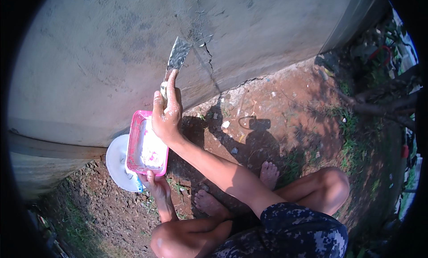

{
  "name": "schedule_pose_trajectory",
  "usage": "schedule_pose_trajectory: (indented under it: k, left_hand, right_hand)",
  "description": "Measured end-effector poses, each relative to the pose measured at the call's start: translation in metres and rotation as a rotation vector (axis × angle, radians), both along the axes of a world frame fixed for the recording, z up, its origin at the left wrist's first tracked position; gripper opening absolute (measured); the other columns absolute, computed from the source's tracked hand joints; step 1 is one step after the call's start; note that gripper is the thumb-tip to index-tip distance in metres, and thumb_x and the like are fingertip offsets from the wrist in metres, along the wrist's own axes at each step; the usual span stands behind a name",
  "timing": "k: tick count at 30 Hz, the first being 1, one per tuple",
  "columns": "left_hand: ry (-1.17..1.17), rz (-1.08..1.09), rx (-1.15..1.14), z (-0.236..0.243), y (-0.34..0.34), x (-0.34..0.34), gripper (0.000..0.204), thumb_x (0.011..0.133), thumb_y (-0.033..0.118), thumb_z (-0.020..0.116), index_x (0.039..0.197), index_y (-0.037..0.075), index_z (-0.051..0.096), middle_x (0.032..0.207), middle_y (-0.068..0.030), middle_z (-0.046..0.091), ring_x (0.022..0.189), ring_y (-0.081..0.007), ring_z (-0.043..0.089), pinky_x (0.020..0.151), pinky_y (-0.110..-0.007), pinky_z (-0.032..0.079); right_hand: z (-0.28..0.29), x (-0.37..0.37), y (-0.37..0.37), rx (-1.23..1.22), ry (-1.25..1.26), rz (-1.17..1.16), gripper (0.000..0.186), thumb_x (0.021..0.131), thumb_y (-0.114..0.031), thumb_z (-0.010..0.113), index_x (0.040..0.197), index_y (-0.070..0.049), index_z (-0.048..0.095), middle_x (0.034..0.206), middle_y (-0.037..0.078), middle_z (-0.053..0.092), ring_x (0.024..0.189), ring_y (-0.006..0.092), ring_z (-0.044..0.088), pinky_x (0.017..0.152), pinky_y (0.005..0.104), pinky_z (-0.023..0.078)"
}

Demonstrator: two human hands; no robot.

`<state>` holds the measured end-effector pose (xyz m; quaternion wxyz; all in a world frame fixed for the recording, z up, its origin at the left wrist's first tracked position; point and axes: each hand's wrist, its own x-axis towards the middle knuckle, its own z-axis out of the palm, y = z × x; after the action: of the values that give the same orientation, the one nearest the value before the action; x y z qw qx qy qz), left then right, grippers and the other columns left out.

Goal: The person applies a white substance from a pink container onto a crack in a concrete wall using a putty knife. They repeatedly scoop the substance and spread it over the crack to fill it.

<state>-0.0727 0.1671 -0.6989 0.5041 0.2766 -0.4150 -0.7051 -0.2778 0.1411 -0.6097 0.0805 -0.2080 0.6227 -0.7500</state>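
My right hand [168,113] is closed round the handle of a putty knife [179,53], with a finger stretched along the blade. The blade is smeared with grey-white filler and is at the wall, just left of a dark crack [207,53]; I cannot tell whether it touches. My left hand [158,186] grips the near edge of a pink rectangular plastic tray [132,146]. White paste [154,144] coats the tray's inside. My right hand partly covers the tray's far right corner.
A grey plastered wall [111,57] rises ahead. Beneath the tray lies a round white lid-like disc [116,162], with a small blue item [139,185] at its edge. My bare feet [269,174] rest on reddish soil [285,102] with stones. Branches [379,104] and grass are on the right.
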Motion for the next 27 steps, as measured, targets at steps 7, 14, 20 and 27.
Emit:
schedule_pose_trajectory:
  k: [7, 14, 20, 27]
  left_hand:
    - [-0.046, 0.019, 0.032, 0.005, 0.003, -0.003, 0.079, 0.082, 0.018, 0.070, 0.144, 0.005, 0.023, 0.137, -0.0122, 0.042, 0.122, -0.0233, 0.046, 0.102, -0.041, 0.040]
    - [-0.075, 0.006, 0.018, 0.010, 0.006, -0.005, 0.085, 0.079, 0.021, 0.073, 0.145, 0.004, 0.021, 0.138, -0.0122, 0.041, 0.122, -0.0232, 0.046, 0.102, -0.040, 0.040]
    - [-0.107, -0.003, 0.025, 0.013, 0.010, -0.010, 0.087, 0.078, 0.022, 0.075, 0.144, 0.003, 0.022, 0.138, -0.0122, 0.040, 0.123, -0.0237, 0.044, 0.102, -0.039, 0.039]
    - [-0.114, -0.013, 0.012, 0.013, 0.010, -0.014, 0.089, 0.076, 0.023, 0.075, 0.144, 0.003, 0.022, 0.138, -0.0129, 0.039, 0.125, -0.0244, 0.042, 0.104, -0.039, 0.036]
  right_hand:
    - [-0.062, -0.053, 0.103, -0.371, -0.427, 0.437, 0.031, 0.098, -0.017, 0.049, 0.125, -0.004, 0.044, 0.088, 0.007, 0.060, 0.067, 0.0116, 0.057, 0.058, 0.0250, 0.049]
    - [-0.094, -0.130, 0.120, -0.082, -0.415, 0.496, 0.023, 0.097, -0.028, 0.050, 0.103, -0.006, 0.054, 0.072, 0.005, 0.060, 0.056, 0.0109, 0.055, 0.050, 0.0236, 0.045]
    - [-0.070, -0.149, 0.090, -0.078, -0.227, 0.445, 0.029, 0.098, -0.031, 0.049, 0.088, -0.004, 0.055, 0.059, 0.003, 0.052, 0.047, 0.0090, 0.048, 0.045, 0.0238, 0.040]
    - [-0.023, -0.131, 0.089, -0.065, 0.030, 0.248, 0.027, 0.100, -0.028, 0.045, 0.107, -0.003, 0.050, 0.072, 0.003, 0.052, 0.058, 0.0083, 0.048, 0.052, 0.0232, 0.043]
